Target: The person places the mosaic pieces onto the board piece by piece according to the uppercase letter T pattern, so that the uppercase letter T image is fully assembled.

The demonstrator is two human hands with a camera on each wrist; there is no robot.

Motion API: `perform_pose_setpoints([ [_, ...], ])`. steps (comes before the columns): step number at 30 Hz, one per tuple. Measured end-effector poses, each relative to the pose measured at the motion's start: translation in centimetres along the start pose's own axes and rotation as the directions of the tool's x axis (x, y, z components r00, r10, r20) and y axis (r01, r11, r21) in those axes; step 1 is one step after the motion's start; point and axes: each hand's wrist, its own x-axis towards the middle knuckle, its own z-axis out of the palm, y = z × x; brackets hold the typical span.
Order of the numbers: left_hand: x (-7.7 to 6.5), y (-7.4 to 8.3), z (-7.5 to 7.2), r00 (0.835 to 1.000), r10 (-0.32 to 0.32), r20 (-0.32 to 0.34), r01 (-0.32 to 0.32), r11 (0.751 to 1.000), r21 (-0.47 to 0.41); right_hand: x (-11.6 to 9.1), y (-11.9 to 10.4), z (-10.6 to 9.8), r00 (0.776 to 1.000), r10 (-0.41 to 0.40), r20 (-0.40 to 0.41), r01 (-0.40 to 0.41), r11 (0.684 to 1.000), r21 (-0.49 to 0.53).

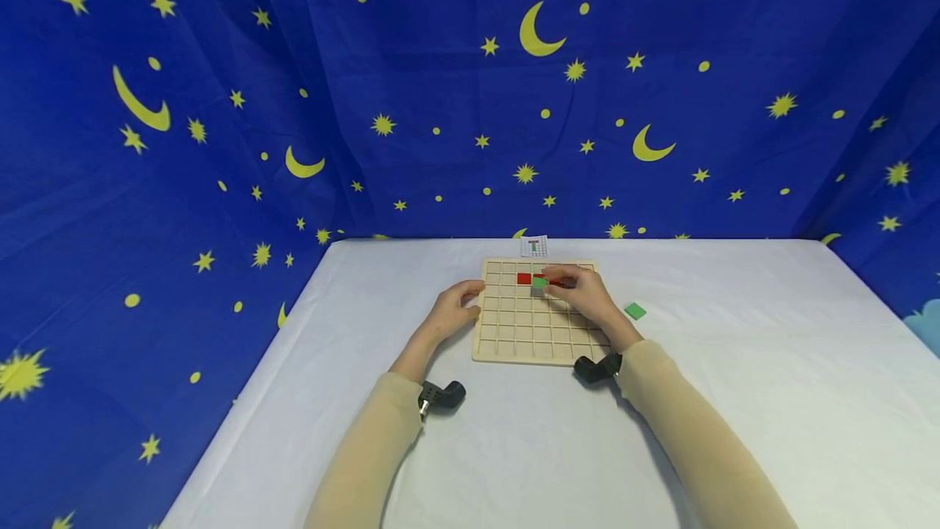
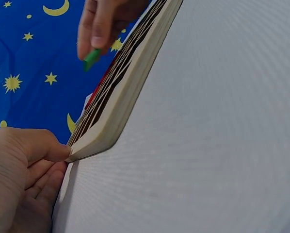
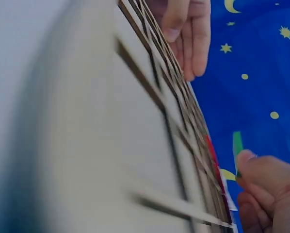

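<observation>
A square wooden grid board (image 1: 517, 333) lies on the table. My left hand (image 1: 448, 313) rests against its left edge, thumb and fingers touching the rim with the fingers fairly straight. Above the board's upper rows, my right hand (image 1: 587, 298) pinches a thin green square tile (image 1: 539, 283) between thumb and fingers; the left wrist view shows this tile (image 2: 91, 59) tilted and clear of the grid. A red square tile (image 1: 524, 278) sits in an upper row. More red shows beside and behind the held tile, partly hidden by my right hand.
Right of the board, a loose green tile (image 1: 635, 311) lies on the white tablecloth (image 1: 734, 349). A small printed card (image 1: 534, 246) with a coloured grid pattern is behind the board. A blue curtain (image 1: 441, 88) with moons and stars hangs around the table's back and left.
</observation>
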Motion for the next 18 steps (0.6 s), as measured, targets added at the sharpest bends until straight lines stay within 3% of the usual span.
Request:
perform_pose_setpoints([
  [18, -0.1, 0.07, -0.06, 1.0, 0.008, 0.005, -0.008, 1.0, -0.01, -0.22, 1.09, 0.72, 0.99, -0.14, -0.034, 0.132, 0.976, -0.175],
])
